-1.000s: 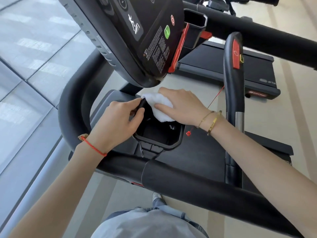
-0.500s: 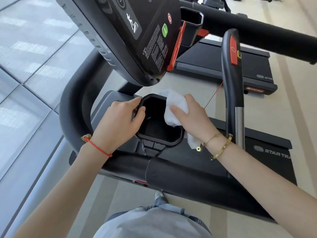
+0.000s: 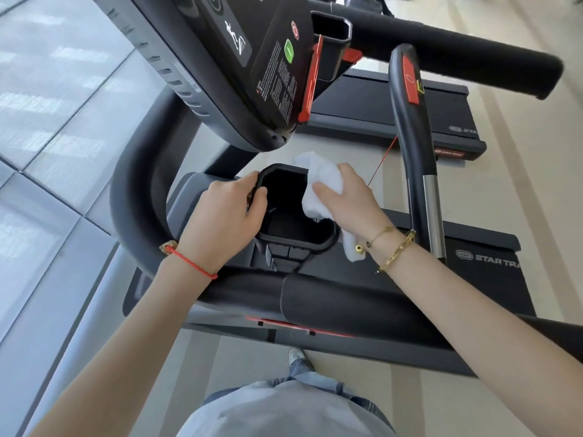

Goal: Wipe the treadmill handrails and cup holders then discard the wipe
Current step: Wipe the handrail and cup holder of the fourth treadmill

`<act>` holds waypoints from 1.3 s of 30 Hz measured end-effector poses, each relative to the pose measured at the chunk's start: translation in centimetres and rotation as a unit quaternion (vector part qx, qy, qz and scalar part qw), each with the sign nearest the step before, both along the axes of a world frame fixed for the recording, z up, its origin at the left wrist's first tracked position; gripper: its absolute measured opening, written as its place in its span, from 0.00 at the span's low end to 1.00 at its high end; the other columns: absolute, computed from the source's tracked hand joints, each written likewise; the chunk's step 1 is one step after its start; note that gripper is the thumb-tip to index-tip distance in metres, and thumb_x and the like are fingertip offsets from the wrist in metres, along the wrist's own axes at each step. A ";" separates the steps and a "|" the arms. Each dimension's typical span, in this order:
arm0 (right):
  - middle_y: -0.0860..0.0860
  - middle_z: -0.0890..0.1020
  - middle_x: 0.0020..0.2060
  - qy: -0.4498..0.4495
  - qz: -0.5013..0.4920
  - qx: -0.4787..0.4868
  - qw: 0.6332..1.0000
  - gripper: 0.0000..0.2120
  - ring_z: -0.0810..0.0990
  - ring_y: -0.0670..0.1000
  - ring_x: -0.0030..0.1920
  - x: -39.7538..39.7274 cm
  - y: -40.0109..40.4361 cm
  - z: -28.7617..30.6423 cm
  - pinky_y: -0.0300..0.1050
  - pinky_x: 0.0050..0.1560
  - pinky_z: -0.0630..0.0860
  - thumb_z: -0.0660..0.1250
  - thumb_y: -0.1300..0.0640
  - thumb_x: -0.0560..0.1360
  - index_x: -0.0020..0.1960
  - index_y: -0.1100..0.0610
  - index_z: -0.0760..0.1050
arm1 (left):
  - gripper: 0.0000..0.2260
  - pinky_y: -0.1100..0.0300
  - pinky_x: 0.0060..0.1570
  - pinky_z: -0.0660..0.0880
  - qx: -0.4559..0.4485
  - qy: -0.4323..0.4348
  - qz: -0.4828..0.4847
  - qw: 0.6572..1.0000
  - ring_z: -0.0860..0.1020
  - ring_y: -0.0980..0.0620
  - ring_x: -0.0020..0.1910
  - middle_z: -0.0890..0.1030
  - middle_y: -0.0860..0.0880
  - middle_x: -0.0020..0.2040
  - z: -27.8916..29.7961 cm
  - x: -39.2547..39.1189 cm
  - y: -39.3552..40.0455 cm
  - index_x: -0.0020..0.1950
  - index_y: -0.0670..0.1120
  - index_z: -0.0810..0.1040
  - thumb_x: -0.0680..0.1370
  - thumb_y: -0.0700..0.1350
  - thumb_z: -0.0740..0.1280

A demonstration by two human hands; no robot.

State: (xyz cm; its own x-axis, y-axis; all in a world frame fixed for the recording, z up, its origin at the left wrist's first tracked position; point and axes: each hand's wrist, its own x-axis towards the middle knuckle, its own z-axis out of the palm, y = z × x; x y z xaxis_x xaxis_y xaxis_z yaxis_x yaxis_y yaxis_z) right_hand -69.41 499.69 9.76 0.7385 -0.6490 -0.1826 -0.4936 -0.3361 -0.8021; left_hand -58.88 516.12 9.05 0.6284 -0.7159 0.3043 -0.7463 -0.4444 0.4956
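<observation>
While left hand [image 3: 225,212] grips cup holder [image 3: 296,244], wipe [image 3: 321,187] drapes lengthwise down its right rim.

A second treadmill [image 3: 394,105] stands beyond on the tan floor [image 3: 511,184].

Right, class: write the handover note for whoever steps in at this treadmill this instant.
Left hand grips the left rim of the cup holder, steadying it.
Right hand holds the white wipe against the holder's right rim, draped partly inside.
Done: cannot tell from this view.
Left: finish this holder, wipe the far cup holder and the handrails, then discard the wipe.
</observation>
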 end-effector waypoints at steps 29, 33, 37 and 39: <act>0.40 0.70 0.66 -0.054 0.313 -0.208 0.925 0.22 0.70 0.39 0.59 -4.9 0.4 2.9 0.30 0.58 0.66 0.59 0.45 0.80 0.72 0.50 0.64 | 0.14 0.72 0.30 0.68 -0.007 0.133 -0.005 0.991 0.74 0.61 0.28 0.75 0.58 0.25 -0.6 0.9 1.0 0.65 0.51 0.78 0.83 0.48 0.58; 0.43 0.72 0.63 0.051 0.423 -0.191 0.884 0.20 0.70 0.43 0.56 -3.1 0.1 4.2 0.38 0.57 0.66 0.57 0.45 0.81 0.70 0.50 0.65 | 0.17 0.75 0.31 0.67 -0.029 0.137 -0.008 0.990 0.73 0.65 0.27 0.74 0.69 0.28 -0.5 0.1 1.7 0.70 0.51 0.75 0.83 0.44 0.58; 0.49 0.79 0.45 0.089 0.506 -0.165 0.842 0.14 0.74 0.41 0.44 -0.8 0.1 4.8 0.40 0.48 0.70 0.54 0.49 0.83 0.57 0.58 0.68 | 0.16 0.74 0.39 0.70 -0.040 0.138 0.013 0.990 0.77 0.65 0.34 0.82 0.61 0.41 0.0 -0.4 1.8 0.70 0.49 0.76 0.83 0.41 0.59; 0.48 0.78 0.38 0.098 0.550 -0.164 0.813 0.11 0.72 0.41 0.41 0.4 0.3 4.6 0.40 0.49 0.69 0.52 0.50 0.84 0.51 0.57 0.64 | 0.17 0.71 0.47 0.73 -0.046 0.139 0.026 0.989 0.80 0.59 0.41 0.84 0.53 0.52 0.1 -0.5 1.8 0.70 0.49 0.75 0.83 0.41 0.59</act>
